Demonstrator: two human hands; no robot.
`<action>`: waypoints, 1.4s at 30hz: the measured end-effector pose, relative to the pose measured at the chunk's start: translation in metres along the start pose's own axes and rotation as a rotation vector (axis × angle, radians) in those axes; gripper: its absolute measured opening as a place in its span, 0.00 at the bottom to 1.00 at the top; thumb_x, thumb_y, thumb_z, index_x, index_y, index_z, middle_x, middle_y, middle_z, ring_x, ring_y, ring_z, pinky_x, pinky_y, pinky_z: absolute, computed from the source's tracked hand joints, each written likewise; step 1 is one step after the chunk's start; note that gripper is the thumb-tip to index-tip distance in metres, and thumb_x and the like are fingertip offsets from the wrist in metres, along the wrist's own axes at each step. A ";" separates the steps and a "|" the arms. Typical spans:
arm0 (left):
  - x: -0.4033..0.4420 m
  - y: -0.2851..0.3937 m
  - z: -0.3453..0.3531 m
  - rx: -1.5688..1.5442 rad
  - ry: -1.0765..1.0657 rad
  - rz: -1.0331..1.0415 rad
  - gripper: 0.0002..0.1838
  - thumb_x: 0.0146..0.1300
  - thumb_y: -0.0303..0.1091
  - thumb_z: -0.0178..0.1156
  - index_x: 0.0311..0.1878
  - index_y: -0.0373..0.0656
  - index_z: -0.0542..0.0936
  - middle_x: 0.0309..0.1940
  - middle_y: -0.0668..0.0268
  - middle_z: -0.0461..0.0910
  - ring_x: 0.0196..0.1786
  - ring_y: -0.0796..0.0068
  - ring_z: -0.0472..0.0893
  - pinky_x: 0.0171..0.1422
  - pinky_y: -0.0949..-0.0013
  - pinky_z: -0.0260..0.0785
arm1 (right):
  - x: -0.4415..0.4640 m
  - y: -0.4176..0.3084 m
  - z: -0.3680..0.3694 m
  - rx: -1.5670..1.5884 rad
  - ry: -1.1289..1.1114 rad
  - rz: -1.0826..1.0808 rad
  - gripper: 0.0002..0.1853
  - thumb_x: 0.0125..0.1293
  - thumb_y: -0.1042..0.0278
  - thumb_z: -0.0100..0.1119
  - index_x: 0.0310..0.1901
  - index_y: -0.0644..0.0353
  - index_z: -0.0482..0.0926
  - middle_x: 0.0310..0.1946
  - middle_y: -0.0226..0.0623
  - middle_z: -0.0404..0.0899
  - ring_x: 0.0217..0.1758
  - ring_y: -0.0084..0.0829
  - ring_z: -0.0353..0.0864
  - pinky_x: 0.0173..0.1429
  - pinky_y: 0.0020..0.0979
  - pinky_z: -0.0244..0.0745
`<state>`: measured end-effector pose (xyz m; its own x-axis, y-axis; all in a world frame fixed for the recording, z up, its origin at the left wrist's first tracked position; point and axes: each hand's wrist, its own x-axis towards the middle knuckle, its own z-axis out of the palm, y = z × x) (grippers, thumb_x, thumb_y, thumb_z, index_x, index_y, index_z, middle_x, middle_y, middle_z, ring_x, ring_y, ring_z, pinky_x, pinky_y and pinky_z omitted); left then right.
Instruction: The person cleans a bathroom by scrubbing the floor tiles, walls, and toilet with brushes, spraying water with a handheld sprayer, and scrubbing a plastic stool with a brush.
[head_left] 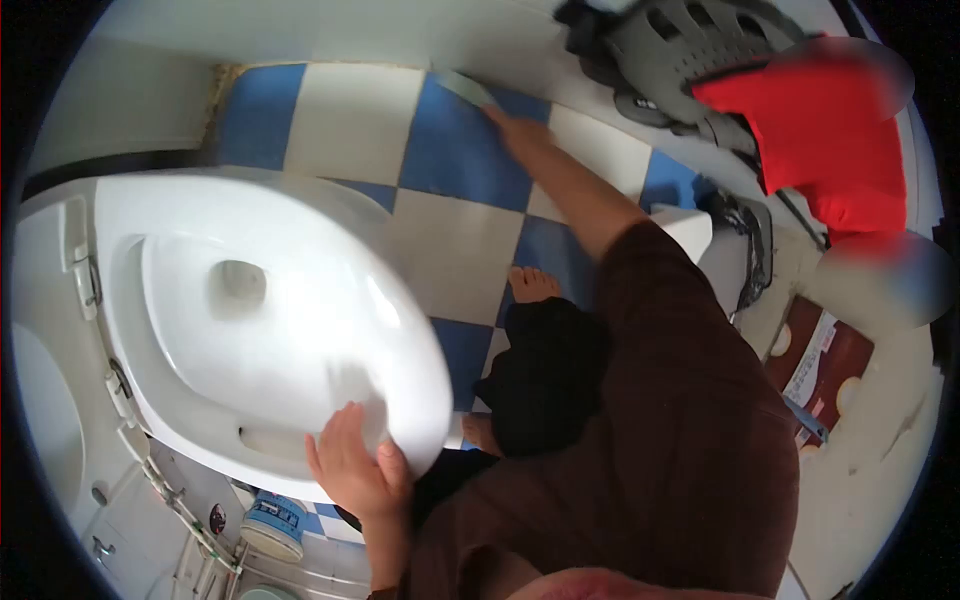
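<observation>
A white toilet bowl (pixel 410 330) fills the left half of the view, its lid and seat (pixel 50 400) raised. My left hand (pixel 360 470) rests on the near rim, fingers stretched over the inner edge and nothing gripped. Far from it, my right hand (pixel 515 130) reaches down to the floor by the wall. It is closed on a pale, flat, cloth-like piece (pixel 463 90), which lies against a blue tile; its exact kind is unclear.
Blue and white tiles (pixel 455 240) cover the floor, where my bare foot (pixel 535 285) stands. A grey plastic chair or basket (pixel 690 50) and red cloth (pixel 830 140) are upper right. A bin with black bag (pixel 745 250), brown box (pixel 820 360) and labelled bucket (pixel 273 525) stand around.
</observation>
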<state>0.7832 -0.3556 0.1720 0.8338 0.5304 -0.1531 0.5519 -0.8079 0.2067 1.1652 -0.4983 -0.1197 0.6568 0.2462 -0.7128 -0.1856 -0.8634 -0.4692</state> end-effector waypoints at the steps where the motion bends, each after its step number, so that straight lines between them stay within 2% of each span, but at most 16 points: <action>1: 0.001 0.001 -0.002 -0.015 -0.009 -0.017 0.28 0.65 0.54 0.42 0.49 0.40 0.78 0.46 0.57 0.80 0.51 0.56 0.78 0.67 0.47 0.55 | 0.019 0.049 -0.003 -0.257 0.105 -0.183 0.22 0.72 0.56 0.41 0.67 0.33 0.65 0.49 0.42 0.79 0.51 0.39 0.79 0.57 0.39 0.71; 2: 0.002 0.002 -0.004 -0.014 -0.021 -0.014 0.27 0.65 0.54 0.42 0.50 0.40 0.78 0.46 0.57 0.80 0.51 0.56 0.78 0.68 0.47 0.55 | 0.001 0.071 -0.020 -0.366 0.086 -0.169 0.28 0.72 0.68 0.40 0.69 0.24 0.57 0.47 0.44 0.80 0.48 0.38 0.81 0.53 0.37 0.73; 7: 0.009 0.007 -0.009 -0.024 -0.072 -0.061 0.27 0.66 0.54 0.42 0.50 0.41 0.77 0.47 0.58 0.80 0.52 0.56 0.78 0.69 0.47 0.54 | 0.042 0.020 -0.008 -0.580 0.124 -0.250 0.32 0.71 0.74 0.37 0.69 0.21 0.56 0.45 0.48 0.79 0.45 0.44 0.82 0.49 0.40 0.76; 9: 0.008 0.006 -0.010 -0.026 -0.074 -0.080 0.27 0.65 0.54 0.43 0.50 0.41 0.77 0.47 0.58 0.80 0.53 0.56 0.77 0.69 0.46 0.53 | 0.079 -0.053 0.018 -0.600 0.113 -0.449 0.31 0.71 0.72 0.37 0.68 0.20 0.56 0.49 0.52 0.77 0.50 0.47 0.80 0.54 0.44 0.74; 12: 0.012 0.007 -0.008 -0.027 -0.096 -0.102 0.28 0.64 0.55 0.43 0.50 0.41 0.77 0.47 0.59 0.80 0.54 0.55 0.77 0.69 0.46 0.51 | 0.089 -0.139 0.042 -0.417 0.145 -0.338 0.28 0.70 0.65 0.38 0.70 0.28 0.55 0.54 0.58 0.72 0.57 0.51 0.74 0.59 0.44 0.70; 17: 0.007 0.003 -0.011 -0.039 -0.100 -0.116 0.29 0.63 0.57 0.44 0.50 0.40 0.77 0.46 0.60 0.80 0.53 0.57 0.77 0.70 0.45 0.51 | 0.053 -0.066 0.010 -0.582 0.045 -0.335 0.30 0.69 0.70 0.37 0.69 0.26 0.56 0.52 0.54 0.76 0.54 0.48 0.78 0.57 0.45 0.71; 21: 0.009 0.004 -0.013 -0.068 -0.123 -0.157 0.29 0.61 0.58 0.47 0.49 0.40 0.78 0.46 0.60 0.80 0.53 0.57 0.77 0.70 0.44 0.50 | 0.069 -0.104 0.024 -0.685 0.076 -0.379 0.31 0.68 0.72 0.37 0.70 0.27 0.56 0.51 0.53 0.77 0.53 0.48 0.78 0.55 0.45 0.73; 23: 0.015 0.005 -0.016 -0.067 -0.150 -0.169 0.30 0.61 0.59 0.47 0.49 0.40 0.78 0.46 0.60 0.80 0.52 0.57 0.77 0.70 0.44 0.50 | 0.125 -0.148 0.069 -0.571 0.133 -0.639 0.32 0.68 0.72 0.38 0.70 0.26 0.56 0.52 0.51 0.76 0.54 0.47 0.77 0.55 0.44 0.73; 28: 0.013 0.004 -0.012 -0.057 -0.129 -0.199 0.33 0.58 0.63 0.51 0.50 0.40 0.77 0.48 0.61 0.79 0.54 0.58 0.76 0.69 0.41 0.51 | 0.133 -0.304 0.110 -0.535 -0.037 -0.464 0.27 0.69 0.50 0.43 0.70 0.36 0.59 0.58 0.53 0.72 0.56 0.51 0.75 0.60 0.44 0.68; 29: 0.010 0.002 -0.016 -0.060 -0.138 -0.191 0.33 0.58 0.63 0.52 0.50 0.40 0.77 0.47 0.61 0.79 0.54 0.58 0.76 0.69 0.41 0.51 | 0.127 -0.296 0.107 -0.451 -0.049 -0.408 0.29 0.68 0.45 0.43 0.69 0.39 0.60 0.59 0.52 0.71 0.57 0.52 0.74 0.61 0.45 0.67; 31: 0.006 0.000 -0.015 -0.073 -0.135 -0.176 0.33 0.58 0.62 0.52 0.50 0.40 0.77 0.47 0.61 0.79 0.54 0.58 0.76 0.69 0.42 0.51 | 0.114 -0.244 0.093 -0.430 0.124 -0.447 0.26 0.68 0.53 0.41 0.69 0.33 0.60 0.60 0.50 0.71 0.59 0.49 0.74 0.63 0.45 0.66; 34: 0.008 -0.003 -0.012 -0.106 -0.112 -0.139 0.31 0.61 0.59 0.50 0.51 0.40 0.77 0.47 0.60 0.79 0.54 0.56 0.77 0.70 0.44 0.52 | 0.087 -0.072 0.031 -0.631 0.171 -0.443 0.28 0.69 0.65 0.42 0.68 0.24 0.59 0.56 0.51 0.74 0.60 0.46 0.75 0.65 0.40 0.65; 36: 0.009 -0.001 -0.012 -0.107 -0.097 -0.116 0.28 0.63 0.56 0.48 0.52 0.40 0.77 0.48 0.58 0.79 0.54 0.56 0.77 0.69 0.46 0.52 | 0.045 0.026 -0.027 -0.680 0.086 -0.242 0.31 0.68 0.68 0.43 0.70 0.24 0.55 0.52 0.48 0.78 0.51 0.44 0.80 0.54 0.39 0.73; 37: 0.011 -0.002 -0.012 -0.097 -0.103 -0.111 0.28 0.63 0.55 0.48 0.52 0.40 0.77 0.48 0.58 0.79 0.54 0.56 0.76 0.69 0.46 0.52 | 0.027 0.045 -0.044 -0.713 0.005 -0.064 0.33 0.67 0.70 0.42 0.70 0.24 0.54 0.50 0.47 0.79 0.49 0.44 0.82 0.51 0.39 0.75; 40: 0.009 0.001 -0.013 -0.069 -0.118 -0.089 0.27 0.64 0.54 0.47 0.52 0.40 0.77 0.48 0.58 0.79 0.54 0.56 0.77 0.69 0.46 0.53 | 0.047 0.063 -0.023 -0.537 0.132 -0.390 0.35 0.66 0.73 0.42 0.70 0.24 0.52 0.45 0.48 0.81 0.45 0.43 0.83 0.46 0.39 0.76; 42: 0.007 -0.001 -0.010 -0.050 -0.124 -0.058 0.27 0.64 0.54 0.46 0.51 0.39 0.77 0.48 0.59 0.80 0.53 0.56 0.77 0.69 0.46 0.53 | 0.053 -0.003 0.006 -0.596 0.122 -0.410 0.34 0.66 0.74 0.42 0.70 0.26 0.53 0.46 0.48 0.79 0.46 0.46 0.82 0.50 0.43 0.75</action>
<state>0.7888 -0.3484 0.1802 0.7938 0.5379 -0.2838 0.6021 -0.7610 0.2416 1.1962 -0.4797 -0.1593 0.6716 0.5799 -0.4611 0.4985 -0.8141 -0.2979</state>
